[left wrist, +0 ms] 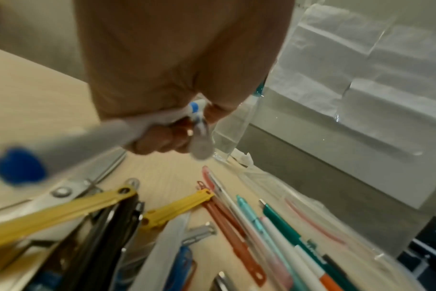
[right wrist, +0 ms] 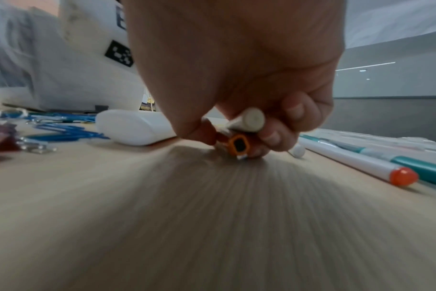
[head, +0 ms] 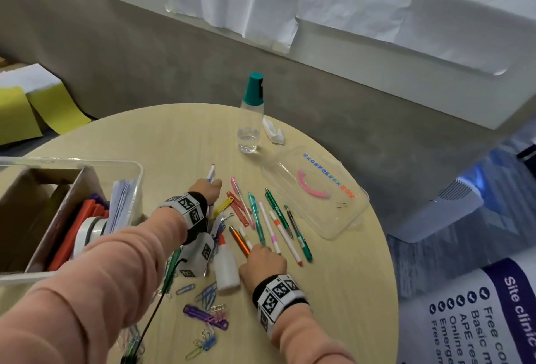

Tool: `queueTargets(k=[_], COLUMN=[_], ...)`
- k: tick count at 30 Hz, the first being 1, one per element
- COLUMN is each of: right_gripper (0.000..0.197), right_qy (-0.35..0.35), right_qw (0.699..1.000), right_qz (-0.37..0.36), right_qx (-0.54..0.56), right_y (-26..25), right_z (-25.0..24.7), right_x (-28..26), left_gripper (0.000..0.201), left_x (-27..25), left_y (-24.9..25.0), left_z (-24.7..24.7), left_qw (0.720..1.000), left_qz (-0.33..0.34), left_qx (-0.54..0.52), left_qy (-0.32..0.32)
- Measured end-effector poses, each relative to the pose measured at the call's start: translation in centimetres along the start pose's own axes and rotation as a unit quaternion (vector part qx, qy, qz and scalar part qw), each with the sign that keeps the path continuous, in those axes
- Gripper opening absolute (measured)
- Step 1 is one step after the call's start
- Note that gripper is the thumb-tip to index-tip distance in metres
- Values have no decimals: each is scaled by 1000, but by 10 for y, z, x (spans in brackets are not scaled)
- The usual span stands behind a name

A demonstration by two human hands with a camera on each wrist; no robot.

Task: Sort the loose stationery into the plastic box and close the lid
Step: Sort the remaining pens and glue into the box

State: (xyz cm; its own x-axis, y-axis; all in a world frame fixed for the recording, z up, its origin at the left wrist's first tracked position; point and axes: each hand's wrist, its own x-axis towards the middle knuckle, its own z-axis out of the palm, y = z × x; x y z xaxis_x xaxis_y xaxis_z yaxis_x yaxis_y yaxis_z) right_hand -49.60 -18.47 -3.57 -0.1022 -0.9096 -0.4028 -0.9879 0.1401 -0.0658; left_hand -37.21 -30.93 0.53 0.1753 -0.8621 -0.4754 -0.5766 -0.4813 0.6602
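On the round wooden table my left hand grips white pens with blue caps; one blue-capped tip sticks out beyond the fingers. My right hand pinches an orange pen and a white pen together, low on the table. Several loose pens lie fanned between my hands and the clear lid, which lies flat at the right with its pink handle showing. The open clear plastic box stands at the left, with a cardboard insert, tape and other stationery in it.
A water bottle with a teal cap stands at the table's far side beside a crumpled white scrap. A white glue bottle, blue paper clips, purple fasteners and yellow and red fasteners lie between my arms.
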Motion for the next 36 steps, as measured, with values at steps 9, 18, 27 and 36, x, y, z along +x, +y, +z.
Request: queueTargets(k=[9, 18, 27, 36], right_gripper=[15, 27, 20, 15], right_qy=[-14, 24, 35, 14], right_qw=[917, 610, 607, 582], right_qz=[27, 147, 158, 154], right_qx=[398, 778, 778, 799], right_y=[41, 85, 85, 91], right_z=[4, 28, 30, 32], right_x=[-18, -33, -31, -26], left_gripper=[22, 8, 32, 33], left_x=[-19, -34, -30, -37], left_y=[3, 4, 12, -11], left_z=[16, 68, 94, 94], left_qw=[988, 995, 989, 966], left_qz=[69, 76, 62, 68], left_qx=[-122, 43, 128, 226], left_qy=[-65, -50, -31, -105])
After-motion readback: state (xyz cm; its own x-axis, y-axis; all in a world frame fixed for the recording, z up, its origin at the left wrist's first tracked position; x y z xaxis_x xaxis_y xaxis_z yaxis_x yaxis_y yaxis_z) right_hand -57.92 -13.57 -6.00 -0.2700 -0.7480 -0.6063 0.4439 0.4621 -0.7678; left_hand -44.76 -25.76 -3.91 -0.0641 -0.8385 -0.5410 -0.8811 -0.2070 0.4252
